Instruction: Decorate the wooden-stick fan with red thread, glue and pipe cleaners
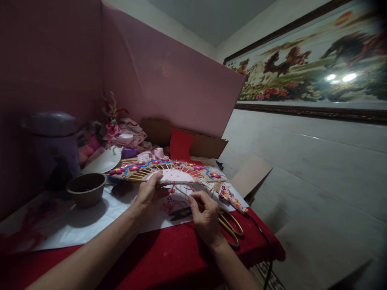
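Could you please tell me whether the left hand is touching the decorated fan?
Touching: the head view shows the left hand holding the decorated fan, thumb across its near edge.

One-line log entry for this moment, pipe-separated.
left hand: holding fan-shaped piece | right hand: pinching thin stick | scissors: beside right hand | bowl: on white sheet

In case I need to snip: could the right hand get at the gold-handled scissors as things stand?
Probably yes: the scissors lie close by the right hand, with their handles showing beside it, though the thin stick it pinches may need setting down first.
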Motion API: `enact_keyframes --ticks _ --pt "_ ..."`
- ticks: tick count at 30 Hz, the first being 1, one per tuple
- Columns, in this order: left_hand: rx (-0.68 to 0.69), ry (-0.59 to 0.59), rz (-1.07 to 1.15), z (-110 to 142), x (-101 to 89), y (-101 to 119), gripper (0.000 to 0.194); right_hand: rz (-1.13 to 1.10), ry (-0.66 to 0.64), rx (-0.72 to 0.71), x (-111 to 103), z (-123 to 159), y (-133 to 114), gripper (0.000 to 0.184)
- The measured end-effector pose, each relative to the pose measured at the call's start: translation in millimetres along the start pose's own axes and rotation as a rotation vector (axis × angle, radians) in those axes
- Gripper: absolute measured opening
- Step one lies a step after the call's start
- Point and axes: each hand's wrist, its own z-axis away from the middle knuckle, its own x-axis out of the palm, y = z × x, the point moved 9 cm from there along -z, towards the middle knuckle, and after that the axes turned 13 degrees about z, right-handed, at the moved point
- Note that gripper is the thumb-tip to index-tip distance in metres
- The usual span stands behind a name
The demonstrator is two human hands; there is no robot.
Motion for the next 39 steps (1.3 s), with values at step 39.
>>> enact_keyframes --ticks 39 --pt "0.008 -0.024 0.021 -5 -1.9 0 0.009 -0.052 -0.033 0.059 -2 -11 10 0.019"
